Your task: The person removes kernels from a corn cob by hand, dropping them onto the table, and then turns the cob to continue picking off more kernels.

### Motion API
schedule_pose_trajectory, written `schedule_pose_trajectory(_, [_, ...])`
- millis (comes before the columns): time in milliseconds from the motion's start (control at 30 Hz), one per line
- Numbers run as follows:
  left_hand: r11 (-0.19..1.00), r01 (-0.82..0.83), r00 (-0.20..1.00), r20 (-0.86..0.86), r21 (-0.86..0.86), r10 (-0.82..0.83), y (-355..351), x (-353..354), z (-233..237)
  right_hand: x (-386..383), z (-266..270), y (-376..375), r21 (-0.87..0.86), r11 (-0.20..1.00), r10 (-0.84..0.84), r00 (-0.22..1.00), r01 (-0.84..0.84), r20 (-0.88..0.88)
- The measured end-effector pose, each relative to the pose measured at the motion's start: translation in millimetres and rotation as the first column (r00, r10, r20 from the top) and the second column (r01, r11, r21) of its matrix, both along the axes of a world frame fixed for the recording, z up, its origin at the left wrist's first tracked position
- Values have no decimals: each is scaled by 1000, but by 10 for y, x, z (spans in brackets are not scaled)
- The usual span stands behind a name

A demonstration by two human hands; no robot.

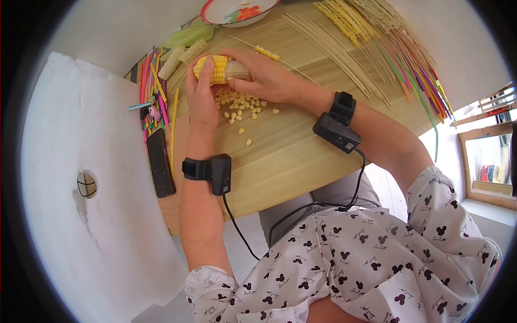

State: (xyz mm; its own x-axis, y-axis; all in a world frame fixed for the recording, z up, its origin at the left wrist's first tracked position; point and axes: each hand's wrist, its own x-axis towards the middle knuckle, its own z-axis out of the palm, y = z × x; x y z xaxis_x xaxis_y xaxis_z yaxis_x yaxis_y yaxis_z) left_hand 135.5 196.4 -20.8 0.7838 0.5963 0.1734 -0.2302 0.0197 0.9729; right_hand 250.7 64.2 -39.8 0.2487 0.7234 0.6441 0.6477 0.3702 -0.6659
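An ear of corn [219, 71], yellow with kernels at its left part and stripped to pale cob at its right, is held between both hands above the table. My left hand [202, 89] wraps round the kernel-covered end, thumb on top. Around the bare end curls my right hand [258, 75], its thumb near the cob. Loose kernels [239, 105] lie scattered on the wood just below the hands. Behind my right hand, a thin stick with yellow kernels threaded on it [267, 53] rests on the table.
Stripped cobs [172, 62] and a green husk [188, 35] lie at the far left, near colourful strips [148, 81] and a black phone [160, 164]. A painted bowl [237, 13] stands at the back. Bare sticks [339, 56] and kernel-threaded sticks [344, 21] lie to the right.
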Motion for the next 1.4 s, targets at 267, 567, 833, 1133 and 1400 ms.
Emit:
schedule_pose_trajectory(267, [998,-41,996,79,-56,45,-29,20,-7,-8,-39,22,-133,990,19,967,-54,-253])
schedule_pose_trajectory(567, [995,-26,988,151,-100,41,-17,13,21,-2,53,-5,-207,977,-106,956,50,-272])
schedule_pose_trajectory(833, [999,27,980,196,-46,-18,-111,32,36,-61,120,-70,-157,987,-27,940,-29,-339])
schedule_pose_trajectory(1133, [990,72,975,219,-125,-43,-97,8,61,-86,136,-43,-113,994,-13,982,-9,-189])
schedule_pose_trajectory(1400, [977,114,979,188,-179,-80,36,0,-2,-115,155,-63,-143,990,-4,995,-10,-102])
